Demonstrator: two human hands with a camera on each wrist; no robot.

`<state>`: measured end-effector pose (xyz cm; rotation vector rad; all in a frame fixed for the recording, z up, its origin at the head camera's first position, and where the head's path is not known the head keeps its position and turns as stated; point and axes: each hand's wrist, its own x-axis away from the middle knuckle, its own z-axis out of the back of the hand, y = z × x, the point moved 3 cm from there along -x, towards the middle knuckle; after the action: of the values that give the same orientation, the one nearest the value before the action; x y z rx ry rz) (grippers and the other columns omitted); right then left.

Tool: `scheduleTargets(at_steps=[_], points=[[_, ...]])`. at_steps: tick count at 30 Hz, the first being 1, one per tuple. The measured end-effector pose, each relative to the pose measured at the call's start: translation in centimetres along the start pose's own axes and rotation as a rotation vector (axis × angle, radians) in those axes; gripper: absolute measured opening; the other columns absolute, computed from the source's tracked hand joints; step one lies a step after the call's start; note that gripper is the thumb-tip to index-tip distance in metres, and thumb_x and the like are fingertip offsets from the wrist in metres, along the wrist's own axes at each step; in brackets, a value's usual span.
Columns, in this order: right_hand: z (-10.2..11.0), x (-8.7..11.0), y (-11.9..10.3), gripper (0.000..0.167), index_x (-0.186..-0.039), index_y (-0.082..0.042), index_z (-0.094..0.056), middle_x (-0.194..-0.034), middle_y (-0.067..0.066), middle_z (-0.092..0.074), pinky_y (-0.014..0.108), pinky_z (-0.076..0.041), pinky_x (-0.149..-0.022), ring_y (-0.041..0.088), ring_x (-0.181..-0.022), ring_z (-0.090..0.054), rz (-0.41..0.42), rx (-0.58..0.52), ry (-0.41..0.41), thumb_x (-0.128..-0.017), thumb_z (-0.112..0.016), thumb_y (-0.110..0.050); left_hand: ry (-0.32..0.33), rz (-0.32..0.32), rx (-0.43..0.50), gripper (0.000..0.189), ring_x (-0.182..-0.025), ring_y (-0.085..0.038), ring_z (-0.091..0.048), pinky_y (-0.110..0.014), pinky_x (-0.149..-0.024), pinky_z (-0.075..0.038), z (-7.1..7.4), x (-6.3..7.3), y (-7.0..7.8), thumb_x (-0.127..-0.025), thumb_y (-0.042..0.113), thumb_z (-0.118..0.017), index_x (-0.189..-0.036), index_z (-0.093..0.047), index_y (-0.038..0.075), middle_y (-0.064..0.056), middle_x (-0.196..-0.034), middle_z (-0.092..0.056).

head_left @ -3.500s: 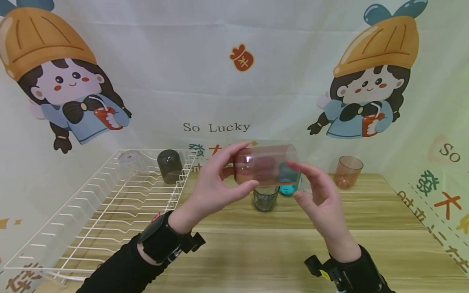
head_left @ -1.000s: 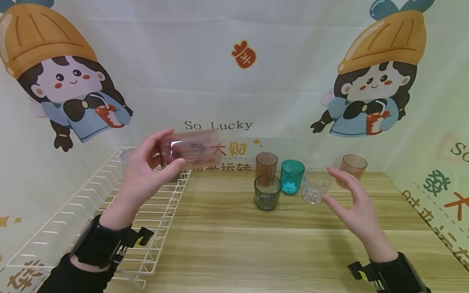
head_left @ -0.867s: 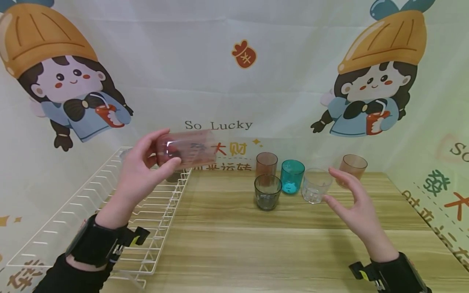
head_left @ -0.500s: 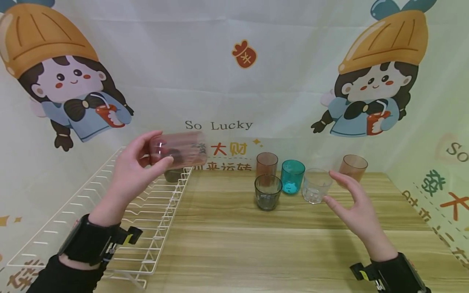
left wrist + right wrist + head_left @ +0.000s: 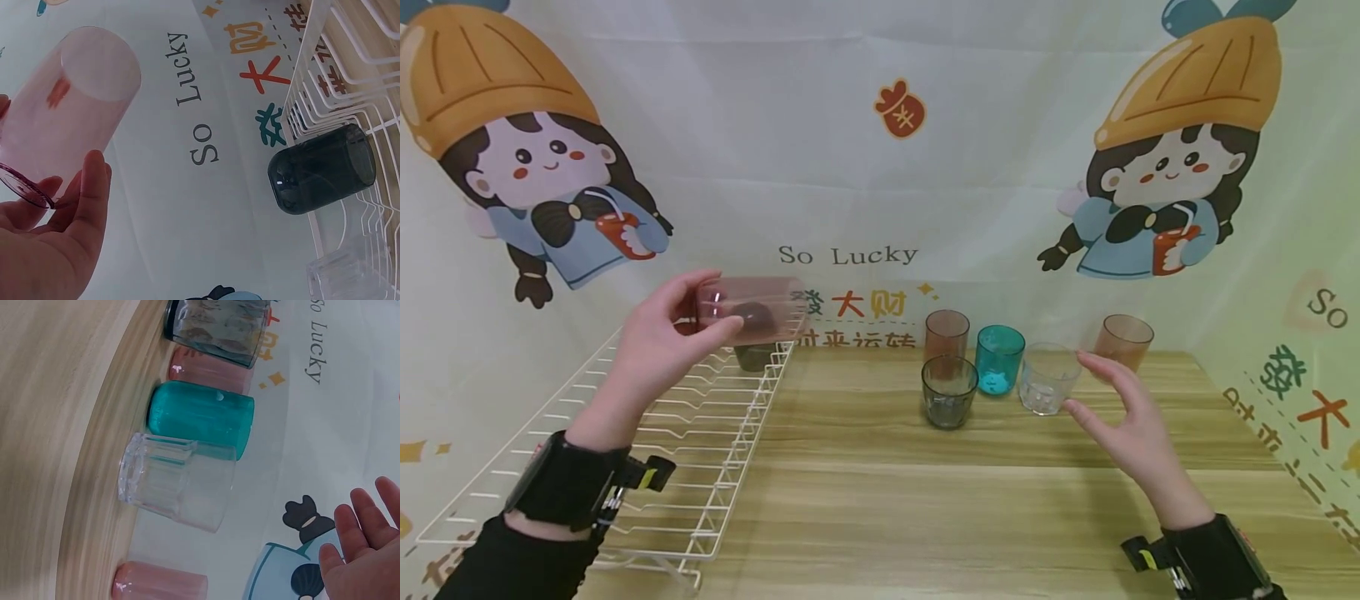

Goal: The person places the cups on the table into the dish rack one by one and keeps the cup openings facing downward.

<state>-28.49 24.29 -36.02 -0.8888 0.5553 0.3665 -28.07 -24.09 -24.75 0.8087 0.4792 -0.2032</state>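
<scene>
Pale cloth, table, white rack, and a pink cup held sideways in the air

The cloth hangs on the far side, the table spreads below it, and the rack stands on the left. By the rack's far end, the left hand pinches the pink cup near its base between thumb and fingers, the cup's mouth apparently facing right. The right hand holds nothing, thumb and fingers spread, near the clear cup beside the teal cup. The pink cup looks light, stiff and smooth (glass or hard plastic, I cannot tell), so probably slippery when wet and perhaps breakable. Low on the wall, close to the base, seems the surest hold, sparing the rim.
</scene>
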Motion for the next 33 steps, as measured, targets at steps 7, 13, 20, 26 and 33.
scheduleTargets(at_steps=[7, 13, 20, 26, 33], points=[[0.0, 0.1, 0.6, 0.055, -0.134, -0.004, -0.050, -0.135, 0.017, -0.050, 0.056, -0.034, -0.099, -0.010, -0.118, -0.036, -0.011, -0.001, -0.008, -0.083, -0.071, -0.008, -0.025, 0.071, -0.061, 0.065, -0.089, -0.009, -0.052, -0.013, -0.072, -0.042, 0.6, -0.3, -1.3, -0.085, 0.038, -0.067, -0.139, -0.045, 0.008, -0.010, -0.109, -0.058], [-0.1, 0.1, 1.0, 0.054, -0.133, -0.003, -0.051, -0.135, 0.019, -0.050, 0.063, -0.032, -0.099, 0.004, -0.122, -0.040, -0.018, 0.009, -0.014, -0.083, -0.071, -0.011, -0.050, 0.122, -0.086, 0.069, -0.091, -0.016, -0.048, -0.016, -0.070, -0.041, 1.2, -0.6, -2.6, -0.085, 0.042, -0.066, -0.140, -0.042, 0.007, -0.010, -0.107, -0.054], [-0.3, 0.1, 1.8, 0.054, -0.131, 0.001, -0.050, -0.134, 0.023, -0.050, 0.064, -0.032, -0.098, 0.039, -0.122, -0.042, -0.037, 0.046, -0.040, -0.084, -0.071, -0.014, -0.081, 0.141, -0.156, 0.068, -0.090, -0.021, -0.045, -0.019, -0.067, -0.040, 1.4, -0.9, -3.9, -0.085, 0.048, -0.064, -0.134, -0.046, 0.006, -0.010, -0.102, -0.052], [-0.5, 0.4, 2.5, 0.053, -0.130, 0.002, -0.051, -0.132, 0.025, -0.050, 0.065, -0.032, -0.098, 0.044, -0.122, -0.042, -0.039, 0.045, -0.053, -0.083, -0.072, -0.012, -0.117, 0.123, -0.196, 0.067, -0.093, -0.026, -0.047, -0.026, -0.070, -0.041, 1.5, -0.9, -5.3, -0.087, 0.046, -0.063, -0.133, -0.046, 0.001, -0.015, -0.104, -0.054], [-0.4, 0.6, 3.2, 0.054, -0.130, 0.003, -0.050, -0.133, 0.025, -0.049, 0.064, -0.032, -0.098, 0.045, -0.121, -0.042, -0.053, 0.071, -0.067, -0.084, -0.071, -0.015, -0.173, 0.170, -0.245, 0.072, -0.100, -0.032, -0.048, -0.038, -0.078, -0.042, 1.9, -1.1, -6.9, -0.087, 0.050, -0.060, -0.134, -0.044, -0.002, -0.021, -0.112, -0.054]])
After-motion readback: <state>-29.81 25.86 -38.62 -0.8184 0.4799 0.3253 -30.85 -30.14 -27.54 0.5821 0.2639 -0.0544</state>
